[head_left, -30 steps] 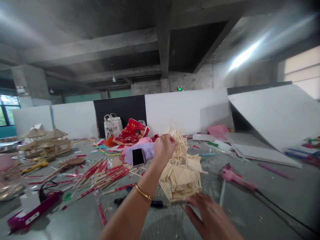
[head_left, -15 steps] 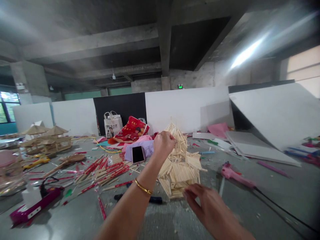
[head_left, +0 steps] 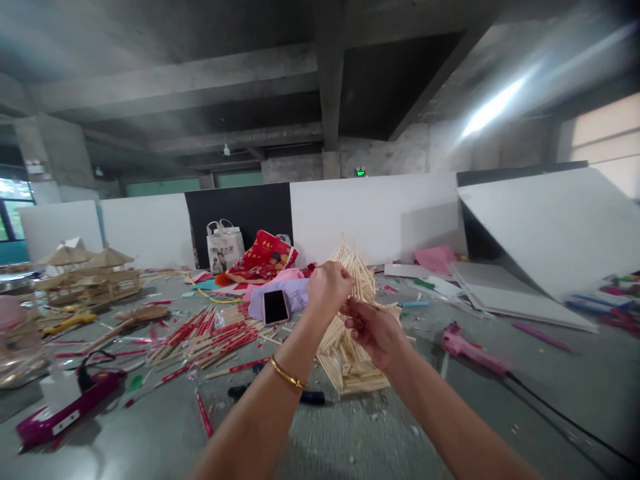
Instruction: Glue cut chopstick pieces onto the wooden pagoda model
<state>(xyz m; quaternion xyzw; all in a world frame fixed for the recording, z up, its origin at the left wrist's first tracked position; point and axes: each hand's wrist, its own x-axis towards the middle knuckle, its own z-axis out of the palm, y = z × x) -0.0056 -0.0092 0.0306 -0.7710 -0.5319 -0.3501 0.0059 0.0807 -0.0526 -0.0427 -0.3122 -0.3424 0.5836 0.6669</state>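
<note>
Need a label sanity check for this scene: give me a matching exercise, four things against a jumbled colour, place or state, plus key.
Things:
1. phone
2. glue gun
3. power strip
4. stick model

Descriptions:
A. purple, at the picture's lower left
B. pale, partly hidden behind the left hand and right hand
C. screen dark
D. pink, on the picture's right side

Pairs: 1-C, 2-D, 3-A, 4-B.
</note>
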